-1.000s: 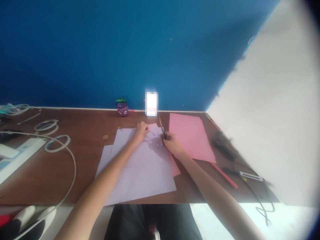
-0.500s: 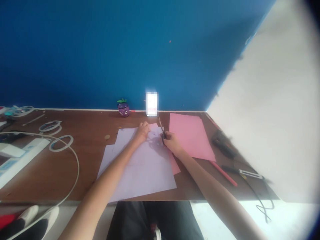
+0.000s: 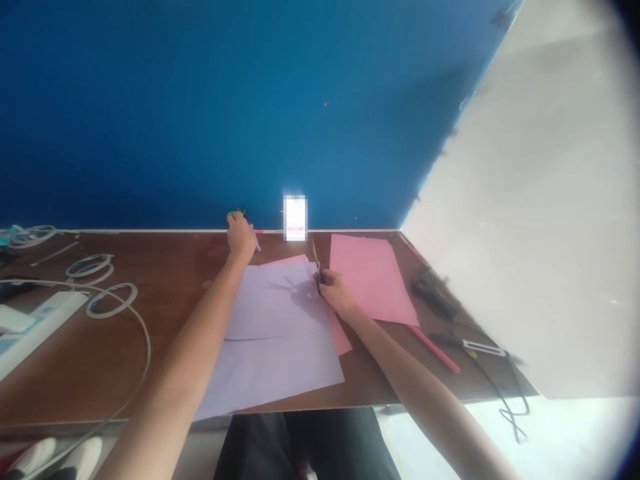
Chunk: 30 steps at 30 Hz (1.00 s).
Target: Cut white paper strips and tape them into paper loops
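My right hand [image 3: 339, 292] grips a pair of scissors [image 3: 320, 273] by the dark handles. Their blades point away from me, above the far right edge of the lilac paper sheets [image 3: 280, 340]. At the back of the table, my left hand [image 3: 241, 237] is curled in front of the small purple pot [image 3: 251, 226] and covers most of it. Only green leaves and a sliver of its side show. A small pale piece [image 3: 257, 245] peeks out beside that hand, but what its fingers hold is hidden. Pink paper [image 3: 340, 335] lies partly under the lilac sheets.
A bright phone-like screen [image 3: 295, 219] leans on the blue wall. Pink sheets [image 3: 373, 280] lie on the right, near a red stick [image 3: 437, 352], a craft knife [image 3: 483, 347] and a dark corded tool [image 3: 434, 292]. White cables [image 3: 113, 300] and a power strip [image 3: 43, 327] occupy the left.
My left hand has left the lilac paper and moved left and back to the purple pot. My right hand still holds the scissors over the paper's edge. The view has shifted slightly.
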Motion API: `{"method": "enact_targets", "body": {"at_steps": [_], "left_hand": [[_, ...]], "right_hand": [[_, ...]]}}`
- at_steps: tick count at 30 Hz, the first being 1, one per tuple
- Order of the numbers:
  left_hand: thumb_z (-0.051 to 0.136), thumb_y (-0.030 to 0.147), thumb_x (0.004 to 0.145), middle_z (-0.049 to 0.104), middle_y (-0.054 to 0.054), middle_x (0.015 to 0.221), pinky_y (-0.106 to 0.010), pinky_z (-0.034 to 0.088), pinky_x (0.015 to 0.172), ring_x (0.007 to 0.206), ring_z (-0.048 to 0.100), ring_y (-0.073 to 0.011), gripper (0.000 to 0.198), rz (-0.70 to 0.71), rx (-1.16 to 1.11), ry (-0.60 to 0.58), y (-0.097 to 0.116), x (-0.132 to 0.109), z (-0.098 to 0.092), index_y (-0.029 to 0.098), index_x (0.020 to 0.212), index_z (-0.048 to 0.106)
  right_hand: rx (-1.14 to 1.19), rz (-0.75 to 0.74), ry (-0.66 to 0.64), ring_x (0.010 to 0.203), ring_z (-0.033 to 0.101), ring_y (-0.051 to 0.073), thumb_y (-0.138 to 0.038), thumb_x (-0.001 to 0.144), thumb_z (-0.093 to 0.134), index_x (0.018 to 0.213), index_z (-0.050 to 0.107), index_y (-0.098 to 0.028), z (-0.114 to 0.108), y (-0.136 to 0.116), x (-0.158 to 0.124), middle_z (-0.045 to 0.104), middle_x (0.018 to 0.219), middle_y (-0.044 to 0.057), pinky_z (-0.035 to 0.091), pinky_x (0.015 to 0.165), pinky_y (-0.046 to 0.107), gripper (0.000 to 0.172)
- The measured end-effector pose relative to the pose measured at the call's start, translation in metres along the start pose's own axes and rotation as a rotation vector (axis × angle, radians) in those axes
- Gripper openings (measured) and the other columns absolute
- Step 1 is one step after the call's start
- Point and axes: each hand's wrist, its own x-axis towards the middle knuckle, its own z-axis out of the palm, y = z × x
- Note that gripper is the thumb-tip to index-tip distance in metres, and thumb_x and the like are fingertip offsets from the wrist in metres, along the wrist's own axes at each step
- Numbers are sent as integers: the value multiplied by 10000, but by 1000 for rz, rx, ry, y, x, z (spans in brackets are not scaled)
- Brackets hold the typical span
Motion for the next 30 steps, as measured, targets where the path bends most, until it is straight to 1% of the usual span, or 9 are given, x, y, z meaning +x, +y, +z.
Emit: {"method": "enact_targets", "body": {"at_steps": [3, 5, 8, 10, 12, 15, 21, 28, 30], "left_hand": [[477, 397, 925, 524, -198, 1220, -484, 375, 837, 1023, 526, -315, 357, 194, -93, -129, 8, -23, 4, 125, 1141, 562], [551, 397, 876, 643, -110, 987, -390, 433, 766, 860, 585, -239, 266, 251, -131, -259, 10, -52, 15, 160, 964, 633], [412, 434, 927, 681, -35, 867, -281, 443, 573, 531, 547, -121, 312, 194, -403, -611, 13, -97, 31, 205, 991, 615], [415, 469, 915, 684, -24, 875, -255, 433, 523, 484, 531, -104, 337, 119, -537, -704, 16, -121, 37, 212, 1049, 587], [453, 476, 896, 676, -16, 816, -244, 430, 519, 487, 533, -105, 318, 105, -584, -710, 21, -138, 39, 202, 974, 594], [507, 439, 874, 643, -1, 691, -240, 416, 534, 533, 551, -125, 270, 144, -543, -609, 27, -151, 38, 197, 796, 599], [589, 434, 823, 666, -16, 693, -244, 433, 543, 564, 579, -137, 265, 48, -594, -479, 19, -154, 43, 184, 773, 664], [671, 471, 757, 652, -29, 640, -230, 423, 510, 523, 553, -113, 334, -150, -747, -429, 13, -150, 43, 149, 691, 608], [677, 483, 751, 632, -18, 611, -229, 420, 510, 516, 545, -109, 349, -167, -769, -418, 14, -150, 43, 155, 685, 579]], "right_hand": [[33, 20, 17, 498, 435, 87, -323, 624, 635, 763, 562, -183, -2, 1, 2, 528, 638, -41, 365, 432, 223, 211], [40, 29, 17, 496, 435, 84, -316, 619, 642, 774, 566, -181, -2, 2, 3, 528, 636, -43, 362, 426, 219, 220], [51, 23, 8, 481, 430, 80, -292, 621, 644, 786, 565, -178, -1, 4, 4, 518, 610, -50, 359, 413, 211, 215], [55, 14, 0, 482, 436, 79, -274, 625, 640, 787, 562, -178, -1, 4, 4, 526, 615, -48, 368, 412, 208, 203], [51, 6, -6, 498, 453, 81, -263, 633, 630, 793, 563, -177, -1, 3, 3, 554, 648, -34, 383, 420, 206, 193], [31, -4, -13, 521, 473, 89, -275, 638, 621, 771, 557, -177, 0, 2, 2, 574, 677, -19, 402, 428, 208, 177], [-20, -32, -17, 585, 514, 114, -325, 643, 657, 835, 584, -180, 0, 1, 3, 579, 731, -6, 454, 465, 228, 252], [-218, -85, 223, 501, 496, 112, -530, 790, 550, 826, 544, -202, -11, -3, 2, 586, 706, 0, 406, 486, 250, 330], [-226, -72, 209, 529, 514, 127, -546, 813, 526, 857, 527, -214, -13, -4, 2, 594, 712, 1, 398, 516, 254, 336]]}}
